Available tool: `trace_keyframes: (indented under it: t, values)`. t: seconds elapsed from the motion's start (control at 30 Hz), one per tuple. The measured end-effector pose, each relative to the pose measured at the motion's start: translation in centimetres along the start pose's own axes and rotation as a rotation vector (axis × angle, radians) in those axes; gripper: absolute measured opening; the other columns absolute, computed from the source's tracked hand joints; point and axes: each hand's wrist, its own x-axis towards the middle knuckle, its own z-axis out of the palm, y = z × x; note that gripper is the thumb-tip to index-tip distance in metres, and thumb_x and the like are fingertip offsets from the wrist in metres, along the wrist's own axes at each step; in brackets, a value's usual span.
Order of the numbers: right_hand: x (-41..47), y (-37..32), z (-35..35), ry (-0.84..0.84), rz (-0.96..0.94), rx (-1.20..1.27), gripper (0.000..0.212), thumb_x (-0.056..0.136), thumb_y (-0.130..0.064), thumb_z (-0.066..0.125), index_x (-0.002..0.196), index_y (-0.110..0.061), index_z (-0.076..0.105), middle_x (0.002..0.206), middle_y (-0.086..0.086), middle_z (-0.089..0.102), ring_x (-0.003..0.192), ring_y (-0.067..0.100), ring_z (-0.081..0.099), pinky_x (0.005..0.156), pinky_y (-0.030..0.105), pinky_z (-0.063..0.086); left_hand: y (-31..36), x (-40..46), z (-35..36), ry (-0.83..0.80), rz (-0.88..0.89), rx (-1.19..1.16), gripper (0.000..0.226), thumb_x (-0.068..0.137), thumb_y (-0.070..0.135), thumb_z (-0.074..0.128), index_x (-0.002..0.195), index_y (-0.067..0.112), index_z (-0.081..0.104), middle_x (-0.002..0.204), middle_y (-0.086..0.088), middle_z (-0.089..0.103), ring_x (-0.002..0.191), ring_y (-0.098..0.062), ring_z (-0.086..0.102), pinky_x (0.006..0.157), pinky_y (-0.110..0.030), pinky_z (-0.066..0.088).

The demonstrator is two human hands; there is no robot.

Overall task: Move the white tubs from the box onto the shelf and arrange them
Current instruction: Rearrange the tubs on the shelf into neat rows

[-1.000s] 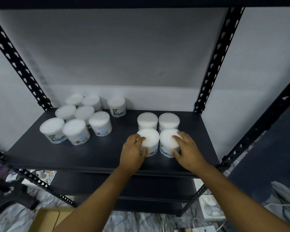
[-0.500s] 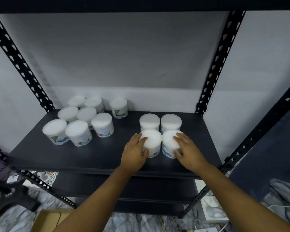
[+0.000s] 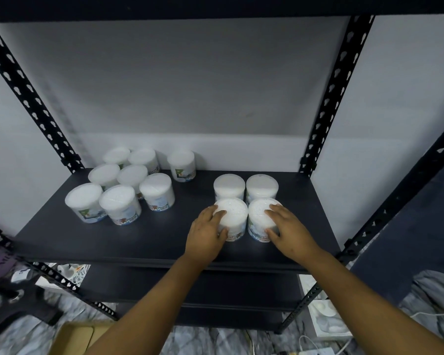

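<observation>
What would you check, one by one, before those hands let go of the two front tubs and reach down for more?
1. Left hand grips the front left tub: ok.
2. Right hand grips the front right tub: ok.
3. Both front tubs stand upright on the shelf: ok.
4. Front pair set close against the back pair, forming a square: ok.
5. Bare shelf left between this block and the left group for more tubs: ok.
6. Tubs remaining in the box: cannot tell, only a corner shows.
</observation>
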Motion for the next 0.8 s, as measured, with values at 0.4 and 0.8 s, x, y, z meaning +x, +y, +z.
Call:
trace_keyframes:
  t: [0.4, 0.8]
  values:
    - [0.10, -0.42, 0.21, 0.025, -0.021, -0.016, 0.055, 0.091, -0.029, 0.059, 0.139, -0.009, 0.043, 0.152, 0.009, 0.031, 0.142, 0.025, 0.023, 0.116, 0.030, 0.015, 0.19, 0.36, -0.21, -0.038, -0.042, -0.066, 0.052, 0.090, 0.039, 0.059, 0.135, 0.016, 0.048, 0.152, -0.007, 0.030, 0.139, -0.023, 0.031, 0.113, -0.039, 0.031]
    - [0.08, -0.18, 0.21, 0.011, -0.010, -0.027, 0.053, 0.092, -0.028, 0.056, 0.140, -0.010, 0.042, 0.150, 0.008, 0.035, 0.141, 0.023, 0.027, 0.115, 0.029, 0.016, 0.07, 0.62, -0.61, -0.095, -0.055, -0.103, 0.049, 0.092, 0.038, 0.057, 0.136, 0.019, 0.047, 0.155, 0.000, 0.025, 0.136, -0.020, 0.036, 0.107, -0.034, 0.037]
